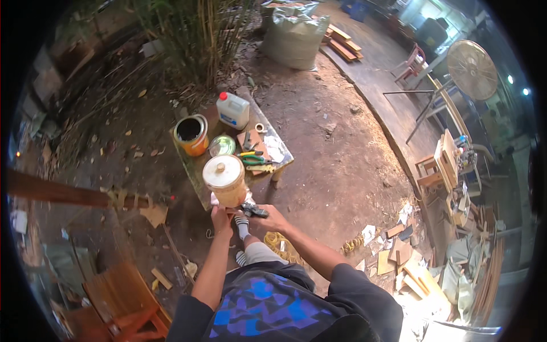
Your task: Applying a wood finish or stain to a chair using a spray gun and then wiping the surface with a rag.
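A stained, cream-coloured lidded cup (224, 176) sits on top of a spray gun (254, 211) in front of my body. My right hand (271, 217) is wrapped round the dark grip of the gun. Below the cup, my left hand (221, 221) is closed at the gun's other side; its fingertips are partly hidden. Just beyond stands a small worn table (196, 179). On it are an open can of dark liquid (191, 137), a white jug with a red cap (232, 110), a round tin (223, 146), green-handled pliers (253, 161) and a tape roll (260, 128).
A yellow coiled hose (279, 245) lies by my feet. Wood offcuts (401, 251) and scraps litter the ground at right. A wooden beam (74, 191) juts in from the left, above a brown wooden piece (122, 290). Farther off stand a full sack (293, 40) and a fan (472, 69).
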`<state>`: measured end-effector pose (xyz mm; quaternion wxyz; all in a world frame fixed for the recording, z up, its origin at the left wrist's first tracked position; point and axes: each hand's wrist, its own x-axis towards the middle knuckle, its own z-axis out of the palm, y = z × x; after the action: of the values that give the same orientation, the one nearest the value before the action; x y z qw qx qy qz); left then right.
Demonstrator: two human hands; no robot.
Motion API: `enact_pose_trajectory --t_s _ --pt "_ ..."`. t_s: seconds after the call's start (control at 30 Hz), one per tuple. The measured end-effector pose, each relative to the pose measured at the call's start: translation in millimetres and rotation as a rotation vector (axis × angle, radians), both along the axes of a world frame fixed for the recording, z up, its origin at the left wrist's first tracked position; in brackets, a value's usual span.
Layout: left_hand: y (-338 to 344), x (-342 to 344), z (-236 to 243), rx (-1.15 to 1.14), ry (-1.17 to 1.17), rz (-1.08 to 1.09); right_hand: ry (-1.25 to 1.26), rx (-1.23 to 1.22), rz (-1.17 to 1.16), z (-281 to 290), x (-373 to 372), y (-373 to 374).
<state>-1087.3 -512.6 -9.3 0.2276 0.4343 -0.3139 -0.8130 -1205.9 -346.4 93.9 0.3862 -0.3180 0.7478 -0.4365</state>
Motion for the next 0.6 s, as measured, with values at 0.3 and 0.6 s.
enact_pose_trajectory --t_s 0.3,0.6 --pt "-115 -78 -18 -0.023 -0.233 0.098 0.187 -0.092 0.145 -46 -83 -121" --pt "-165 -112 -173 -0.661 -0.317 -0.093 0.256 0.121 -0.032 -100 -101 -178"
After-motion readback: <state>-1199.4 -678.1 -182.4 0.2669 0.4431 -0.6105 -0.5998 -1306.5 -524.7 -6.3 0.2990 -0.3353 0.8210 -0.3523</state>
